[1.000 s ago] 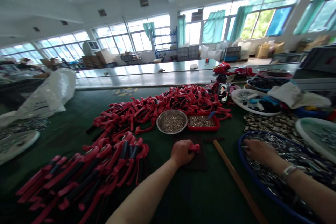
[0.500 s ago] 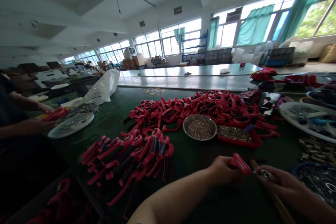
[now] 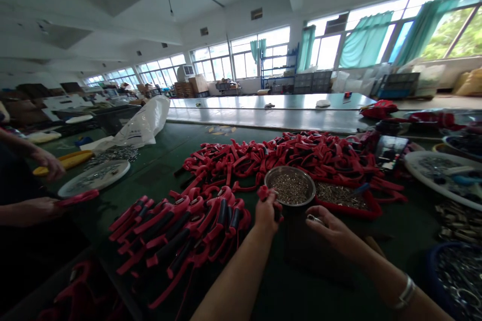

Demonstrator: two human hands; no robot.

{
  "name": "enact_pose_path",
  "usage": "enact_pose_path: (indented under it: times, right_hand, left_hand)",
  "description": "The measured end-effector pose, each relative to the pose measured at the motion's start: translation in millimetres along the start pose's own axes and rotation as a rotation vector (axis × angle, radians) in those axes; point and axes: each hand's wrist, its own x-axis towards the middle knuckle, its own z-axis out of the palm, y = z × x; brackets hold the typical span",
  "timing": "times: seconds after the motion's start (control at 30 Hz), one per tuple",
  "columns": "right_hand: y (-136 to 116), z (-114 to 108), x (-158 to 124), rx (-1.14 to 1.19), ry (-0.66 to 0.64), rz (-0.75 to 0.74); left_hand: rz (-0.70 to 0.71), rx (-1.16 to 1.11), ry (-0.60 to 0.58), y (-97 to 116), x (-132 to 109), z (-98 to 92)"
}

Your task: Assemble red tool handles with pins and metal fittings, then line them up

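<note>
My left hand (image 3: 266, 213) is closed around a red handle-shaped part (image 3: 263, 191), just in front of a steel bowl (image 3: 268, 186) of small metal pins. My right hand (image 3: 327, 226) pinches a small shiny metal piece (image 3: 315, 219) between thumb and fingers, near the red tray (image 3: 371, 212) of longer metal pins. Left of my hands lies a pile of red handle-shaped parts with black grips (image 3: 184, 230). Behind the bowl a larger heap of red parts (image 3: 241, 158) spreads out. A wooden stick or tool handle (image 3: 373, 247) lies beneath my right forearm.
At the left a co-worker's hand (image 3: 41, 210) holds a red part beside a white round tray (image 3: 126, 166). At the right are a blue basin (image 3: 431, 266) of metal rings, brass-coloured pieces (image 3: 455, 223) and a white tray (image 3: 412, 160). A phone (image 3: 389, 153) stands by the heap.
My left hand has moved left and away from me with the red part, to the steel bowl. My right hand has moved left and forward, off the wooden handle, still with the metal piece.
</note>
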Motion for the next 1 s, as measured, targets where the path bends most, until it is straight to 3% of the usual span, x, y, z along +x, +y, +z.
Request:
enact_pose_path:
  times: [0.1,0.17,0.33,0.43,0.77,1.0]
  right_hand:
    - [-7.0,15.1,2.5,0.143,-0.074,0.12]
    - [-5.0,20.3,5.1,0.198,-0.074,0.114]
    - [3.9,23.5,20.0,0.07,0.011,-0.133]
    - [7.3,24.2,30.7,0.075,0.071,-0.202]
    - [7.4,30.0,33.9,0.3,0.055,-0.148]
    - [14.7,20.4,32.0,0.274,0.076,-0.172]
  left_hand:
    - [0.008,-0.193,0.174,10.0,6.6,-7.8]
    - [-0.028,-0.207,0.151,5.1,2.9,-9.7]
    - [-0.131,-0.217,0.056,-13.8,-14.0,-3.2]
    - [-0.163,-0.234,0.039,-15.4,-19.7,2.0]
    - [-0.289,-0.148,-0.013,-13.8,-27.8,3.5]
    - [-0.395,-0.282,-0.03,-8.5,-29.7,11.0]
